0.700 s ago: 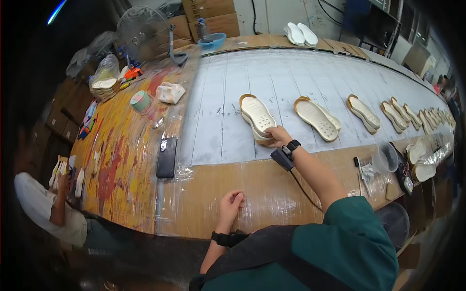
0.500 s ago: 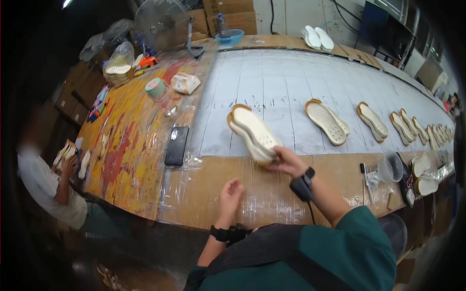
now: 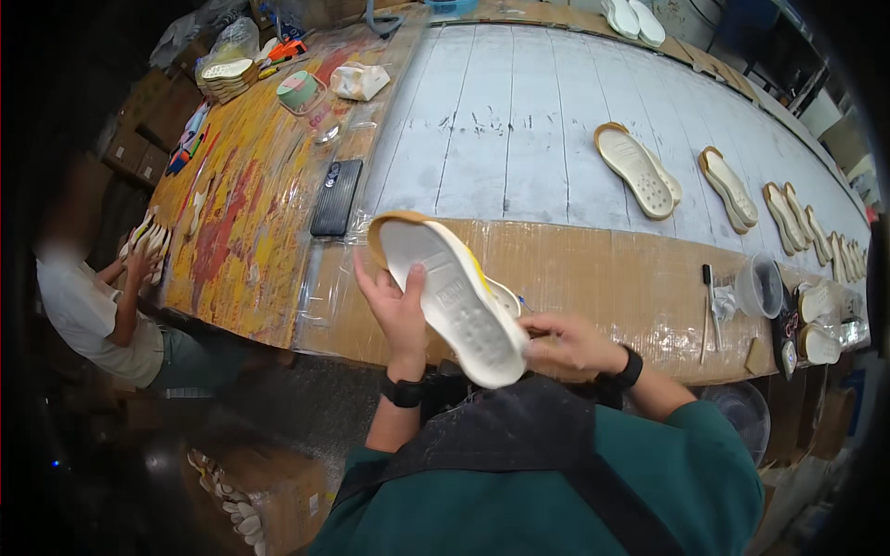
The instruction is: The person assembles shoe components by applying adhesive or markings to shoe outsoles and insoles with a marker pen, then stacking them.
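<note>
A cream shoe sole point(image 3: 454, 296) with a tan heel rim is tilted up in front of me, its dimpled inner face showing. Around its heel-side edge closes my left hand point(image 3: 397, 310), the thumb pressed on the inner face. At the toe end, my right hand point(image 3: 577, 345) pinches the edge, slightly blurred. Part of a second sole point(image 3: 503, 297) shows behind the first; whether it is held or lies on the cardboard, I cannot tell. Farther right on the pale board point(image 3: 482, 148) lies an overlapping pair of soles point(image 3: 638, 174).
More soles point(image 3: 730, 190) run in a row to the right. A black phone point(image 3: 336, 197) lies left of the board. A clear cup point(image 3: 760, 287) and a black-tipped brush point(image 3: 709, 296) sit at the right. A co-worker point(image 3: 102, 306) handles soles at the paint-stained table point(image 3: 246, 222).
The paired soles have come off the board toward me and separated partly. My left hand, empty before, now grips one. My view has tipped downward.
</note>
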Demonstrator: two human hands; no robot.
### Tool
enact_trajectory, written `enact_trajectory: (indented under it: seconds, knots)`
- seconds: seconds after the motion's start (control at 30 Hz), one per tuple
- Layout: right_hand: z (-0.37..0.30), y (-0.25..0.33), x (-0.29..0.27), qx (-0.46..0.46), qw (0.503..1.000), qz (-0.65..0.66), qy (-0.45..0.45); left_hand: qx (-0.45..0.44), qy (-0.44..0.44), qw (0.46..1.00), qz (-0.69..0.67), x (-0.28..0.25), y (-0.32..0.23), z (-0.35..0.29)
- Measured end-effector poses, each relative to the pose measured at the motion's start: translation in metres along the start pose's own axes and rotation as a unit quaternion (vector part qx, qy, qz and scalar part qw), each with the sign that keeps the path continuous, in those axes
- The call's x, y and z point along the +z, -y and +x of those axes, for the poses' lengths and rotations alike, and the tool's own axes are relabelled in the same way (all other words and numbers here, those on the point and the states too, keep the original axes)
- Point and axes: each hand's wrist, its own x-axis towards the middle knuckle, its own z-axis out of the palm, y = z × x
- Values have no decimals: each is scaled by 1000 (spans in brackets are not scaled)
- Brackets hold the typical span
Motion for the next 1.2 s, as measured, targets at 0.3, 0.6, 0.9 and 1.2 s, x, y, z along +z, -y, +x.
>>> enact_trajectory:
  seconds: [0.3,0.6,0.9,1.2]
  knots:
    - [42,62,-36,-126,973,-79,-176,-12,168,981,93,21,-34,-6]
    - [22,44,-5,-88,974,207,-15,-122,181,976,22,0,-29,-44]
    - [26,30,33,-122,983,51,-131,-231,250,931,129,-23,-26,-88]
    - [20,36,46,-232,964,-70,-109,-159,21,981,-113,-2,-27,-62]
